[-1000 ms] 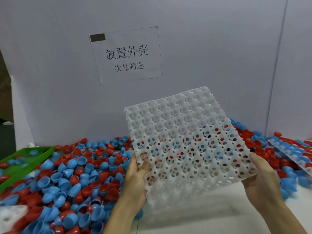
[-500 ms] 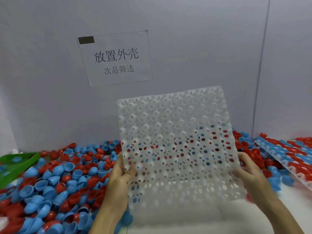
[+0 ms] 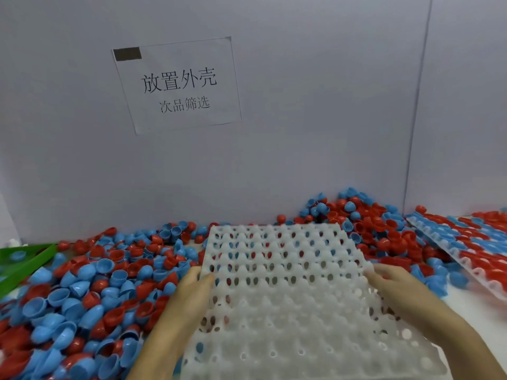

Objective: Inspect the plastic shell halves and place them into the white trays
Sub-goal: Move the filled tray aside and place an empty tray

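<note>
1. The left hand (image 3: 189, 294) grips the left edge of the white perforated plastic tray (image 3: 288, 297), thumb curled over the top near its mid-length; the rest of its fingers lie underneath, out of sight.
2. The right hand (image 3: 397, 292) holds the opposite edge, fingers laid across the tray's top surface and bent over the rim. Neither hand carries a shell.
3. A second ago the tray stood nearly upright in front of the person, held up against the grey wall. It has since been tipped down and now lies close to flat, low over the table, its far edge reaching the heap. Whether it already rests on the surface I cannot tell.
4. By my reading, this means an empty tray is being set in working position; its cups hold nothing yet, so filling has not begun here.
5. The loose red and blue plastic shell halves (image 3: 90, 292) are piled to the left of the tray and behind it, some just beside the left hand.
6. To the right lies a second white tray filled with rows of red and blue shells (image 3: 472, 242).
7. At far left sits a green plastic tray (image 3: 24, 259); on the wall hangs a printed paper sign (image 3: 178, 86).
</note>
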